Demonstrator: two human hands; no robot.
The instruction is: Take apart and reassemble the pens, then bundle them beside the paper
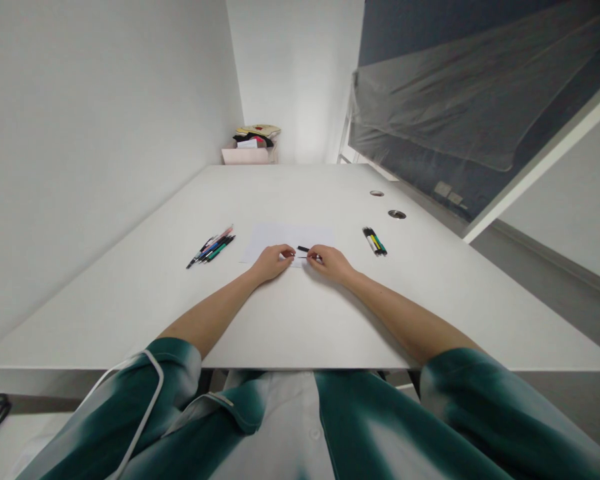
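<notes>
White tabletop (290,320) lies beneath a thin, dark, straight rod (303,257).

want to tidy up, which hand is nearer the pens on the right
Right. The right hand is left of those pens; the left hand is farther left.

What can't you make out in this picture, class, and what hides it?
All in the head view:
Left hand: curled fingers hide anything held.
Thin dark piece at the right hand: fingers cover one end.
Paper sheet: hands cover part; any writing too small.
Box: contents overlap, too far away.
</notes>
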